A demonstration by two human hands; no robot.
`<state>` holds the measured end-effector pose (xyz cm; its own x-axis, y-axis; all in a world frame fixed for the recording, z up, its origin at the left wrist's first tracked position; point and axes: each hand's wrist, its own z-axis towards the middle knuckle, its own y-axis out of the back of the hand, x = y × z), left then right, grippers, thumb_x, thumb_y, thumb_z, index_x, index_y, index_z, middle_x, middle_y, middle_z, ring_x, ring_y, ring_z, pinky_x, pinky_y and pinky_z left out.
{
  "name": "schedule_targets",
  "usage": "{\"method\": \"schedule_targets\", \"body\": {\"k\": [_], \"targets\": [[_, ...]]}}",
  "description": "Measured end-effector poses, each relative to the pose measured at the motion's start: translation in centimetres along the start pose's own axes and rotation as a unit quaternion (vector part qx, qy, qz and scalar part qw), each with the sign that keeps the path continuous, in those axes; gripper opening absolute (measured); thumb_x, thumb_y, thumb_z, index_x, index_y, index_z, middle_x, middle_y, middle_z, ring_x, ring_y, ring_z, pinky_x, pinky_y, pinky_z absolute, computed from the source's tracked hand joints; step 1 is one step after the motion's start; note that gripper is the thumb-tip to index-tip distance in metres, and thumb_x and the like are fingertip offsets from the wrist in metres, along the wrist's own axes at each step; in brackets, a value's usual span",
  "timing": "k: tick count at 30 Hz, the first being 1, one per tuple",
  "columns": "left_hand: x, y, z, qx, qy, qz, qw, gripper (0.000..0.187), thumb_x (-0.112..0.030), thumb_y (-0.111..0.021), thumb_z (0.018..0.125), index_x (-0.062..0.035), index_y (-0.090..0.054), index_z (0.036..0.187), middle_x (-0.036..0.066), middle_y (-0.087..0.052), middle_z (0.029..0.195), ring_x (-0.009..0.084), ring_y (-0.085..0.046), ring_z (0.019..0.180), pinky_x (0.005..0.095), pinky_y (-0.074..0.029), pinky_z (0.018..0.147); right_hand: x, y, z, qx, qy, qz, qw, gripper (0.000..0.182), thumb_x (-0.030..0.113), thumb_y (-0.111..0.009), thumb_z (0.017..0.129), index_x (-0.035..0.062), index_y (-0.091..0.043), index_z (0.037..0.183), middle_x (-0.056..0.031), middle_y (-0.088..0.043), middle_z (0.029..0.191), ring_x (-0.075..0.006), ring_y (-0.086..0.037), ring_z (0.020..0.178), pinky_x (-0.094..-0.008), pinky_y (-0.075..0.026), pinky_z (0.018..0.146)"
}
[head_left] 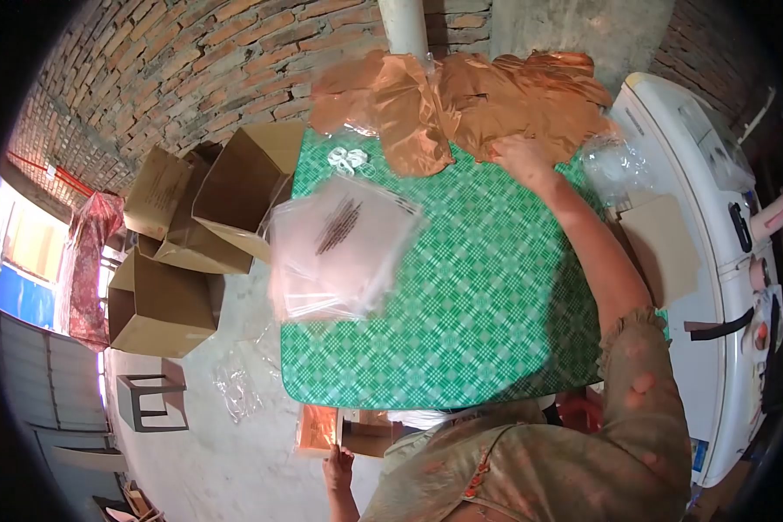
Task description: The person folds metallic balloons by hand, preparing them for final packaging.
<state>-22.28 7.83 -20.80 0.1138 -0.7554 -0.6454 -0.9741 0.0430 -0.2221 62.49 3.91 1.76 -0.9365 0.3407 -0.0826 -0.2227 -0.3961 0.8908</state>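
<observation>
Crumpled, shiny orange plastic film [522, 104] lies along the far end of the table. My right hand [528, 163] reaches to its near edge, fingers curled onto the film. Low beside the near table edge, my left hand [338, 465] pinches the lower corner of an orange packet [319, 426] with a glossy surface. An open cardboard box [367, 437] stands right next to that packet, partly hidden by the table and my body. A fanned stack of clear plastic bags [344, 248] with dark print covers the table's left side.
A green checked cloth covers the table [470, 287]. Open cardboard boxes [170, 304] stand to the left, near a small dark stool [152, 402]. At right are clear plastic wrap [618, 165], a cardboard sheet [661, 248] and a white appliance [713, 365]. A white scrunchie-like bundle [348, 160] lies near the bags.
</observation>
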Motion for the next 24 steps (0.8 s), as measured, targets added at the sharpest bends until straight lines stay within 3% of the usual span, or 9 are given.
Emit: {"method": "schedule_targets", "body": {"k": [2, 6, 8, 9, 14, 16, 20, 23, 24], "targets": [[-0.8, -0.8, 0.9, -0.01, 0.065, 0.017, 0.998, 0.041, -0.046, -0.065, 0.107, -0.0074, -0.062, 0.12, 0.01, -0.072, 0.098, 0.0247, -0.07, 0.088, 0.0426, -0.061, 0.078, 0.2, -0.5, 0.2, 0.058, 0.015, -0.079, 0.995, 0.009, 0.011, -0.066, 0.093, 0.0067, -0.07, 0.101, -0.0096, -0.073, 0.1, -0.0316, -0.071, 0.1, -0.0448, -0.058, 0.088], [-2.1, 1.9, 3.7, -0.095, 0.095, 0.184, 0.974, 0.075, -0.068, -0.066, 0.098, -0.007, -0.052, 0.139, 0.018, -0.062, 0.13, 0.0355, -0.064, 0.112, 0.0543, -0.061, 0.089, 1.0, 0.3, 0.1, 0.007, -0.028, -0.011, 1.0, 0.009, 0.006, -0.064, 0.09, 0.0064, -0.07, 0.097, -0.0118, -0.073, 0.094, -0.0331, -0.071, 0.098, -0.0461, -0.058, 0.083], [-3.8, 3.0, 5.5, -0.14, 0.012, 0.206, 0.968, 0.067, -0.06, -0.063, 0.102, -0.0073, -0.052, 0.141, 0.016, -0.064, 0.127, 0.0329, -0.064, 0.112, 0.0533, -0.061, 0.087, 1.3, 0.5, 0.4, -0.012, -0.058, 0.012, 0.998, 0.006, 0.008, -0.065, 0.092, 0.0058, -0.069, 0.095, -0.0134, -0.073, 0.092, -0.0347, -0.072, 0.095, -0.0478, -0.058, 0.08], [-5.2, 3.6, 6.8, -0.181, -0.04, 0.189, 0.964, 0.044, -0.05, -0.063, 0.105, -0.0132, -0.054, 0.126, 0.011, -0.066, 0.114, 0.0283, -0.068, 0.096, 0.0527, -0.061, 0.082, 1.0, 0.3, 0.5, -0.021, -0.065, 0.028, 0.997, 0.007, 0.011, -0.065, 0.093, 0.0056, -0.069, 0.094, -0.0146, -0.073, 0.091, -0.0362, -0.072, 0.093, -0.0489, -0.057, 0.079], [-18.9, 0.7, 10.0, -0.192, -0.286, 0.219, 0.913, 0.033, -0.039, -0.063, 0.106, -0.0095, -0.063, 0.119, 0.005, -0.068, 0.104, 0.0176, -0.064, 0.091, 0.0379, -0.056, 0.073, -1.6, -0.5, 2.1, 0.009, -0.125, 0.129, 0.984, 0.023, 0.026, -0.065, 0.099, 0.0036, -0.065, 0.091, -0.0192, -0.071, 0.09, -0.0424, -0.069, 0.093, -0.0524, -0.053, 0.078], [-25.5, -4.2, 10.5, -0.166, -0.357, 0.232, 0.89, 0.033, -0.035, -0.063, 0.108, -0.0075, -0.065, 0.127, 0.005, -0.07, 0.113, 0.0153, -0.065, 0.1, 0.0349, -0.054, 0.081, -2.1, 0.2, 2.4, 0.021, -0.135, 0.148, 0.98, 0.026, 0.028, -0.063, 0.1, 0.0041, -0.067, 0.093, -0.0195, -0.072, 0.093, -0.0429, -0.069, 0.094, -0.0525, -0.052, 0.078], [-34.7, -23.2, 7.5, -0.056, -0.55, 0.284, 0.783, 0.026, -0.024, -0.06, 0.111, -0.005, -0.067, 0.127, 0.002, -0.068, 0.115, 0.0117, -0.064, 0.106, 0.0304, -0.051, 0.086, -3.2, 0.0, 3.3, 0.045, -0.14, 0.173, 0.974, 0.018, 0.023, -0.061, 0.099, 0.0076, -0.068, 0.096, -0.0172, -0.073, 0.094, -0.0429, -0.068, 0.091, -0.0526, -0.054, 0.077], [-36.6, -37.8, 5.8, 0.07, -0.562, 0.299, 0.768, 0.021, -0.011, -0.064, 0.109, -0.0029, -0.068, 0.127, 0.003, -0.07, 0.123, 0.012, -0.065, 0.11, 0.0282, -0.052, 0.094, -3.5, 0.1, 3.6, 0.063, -0.116, 0.165, 0.978, 0.019, 0.024, -0.06, 0.099, 0.0075, -0.068, 0.096, -0.0174, -0.073, 0.096, -0.0425, -0.069, 0.093, -0.0516, -0.054, 0.078], [-35.8, -43.5, 3.9, 0.169, -0.578, 0.299, 0.74, 0.02, -0.007, -0.063, 0.108, -0.0011, -0.069, 0.126, 0.005, -0.071, 0.124, 0.0143, -0.067, 0.11, 0.0294, -0.053, 0.095, -3.6, 0.2, 3.7, 0.063, -0.116, 0.164, 0.978, 0.019, 0.024, -0.06, 0.098, 0.0076, -0.068, 0.095, -0.0174, -0.073, 0.095, -0.0424, -0.069, 0.092, -0.0516, -0.054, 0.077]]}}
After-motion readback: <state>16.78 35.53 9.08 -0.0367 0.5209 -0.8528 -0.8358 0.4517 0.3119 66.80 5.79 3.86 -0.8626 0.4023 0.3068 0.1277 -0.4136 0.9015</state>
